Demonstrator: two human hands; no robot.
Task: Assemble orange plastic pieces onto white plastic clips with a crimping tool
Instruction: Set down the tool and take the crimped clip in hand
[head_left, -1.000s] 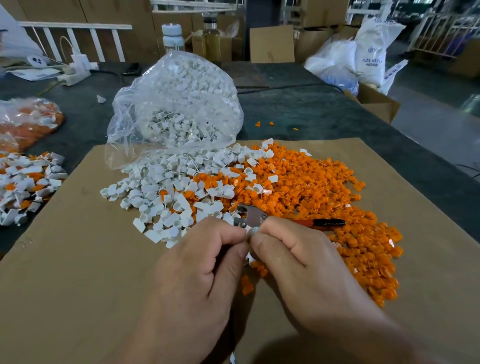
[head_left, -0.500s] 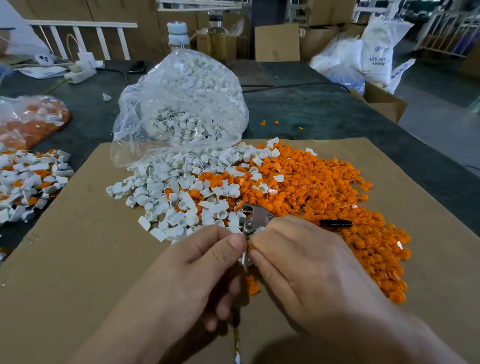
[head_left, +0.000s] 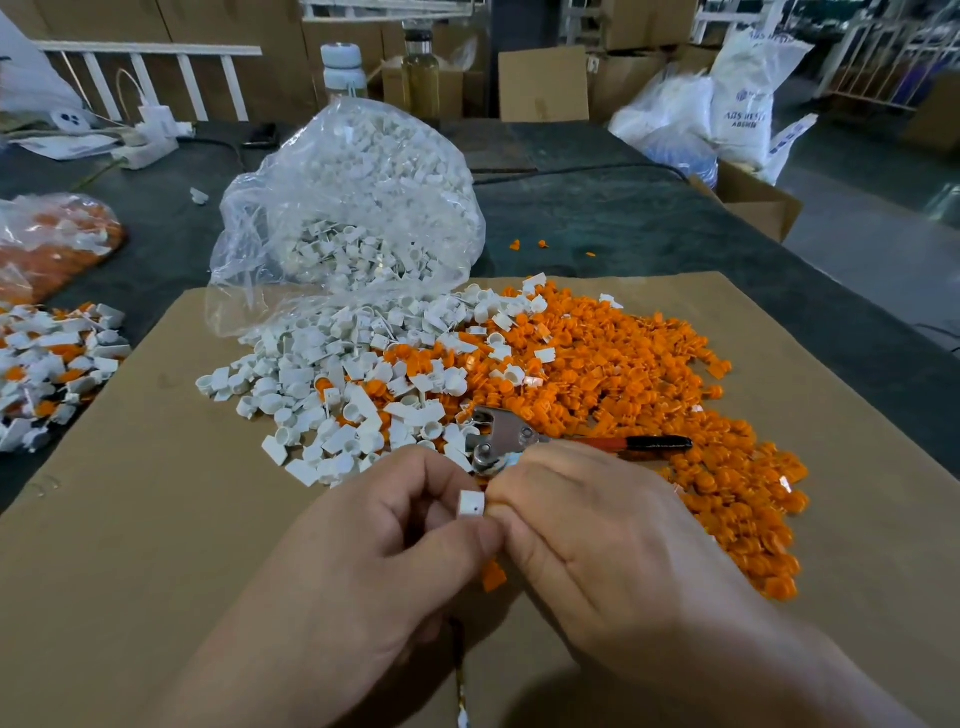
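A small white clip is pinched between the thumb and fingers of my left hand. The curled fingertips of my right hand pinch its right side. Just beyond my hands the crimping tool lies on the parts, metal head to the left and red and black handle pointing right; neither hand touches it. Loose orange pieces are heaped to the right and loose white clips to the left. One orange piece shows under my hands. A thin cord hangs below them.
Everything lies on a brown cardboard sheet over a dark table. A clear bag of white clips stands behind the piles. At the left edge are a heap of white and orange parts and a bag of orange pieces. Bottles and boxes stand at the back.
My hands have drawn slightly toward me and turned. The white clip, hidden between my fingertips before, now shows. The tool has not moved.
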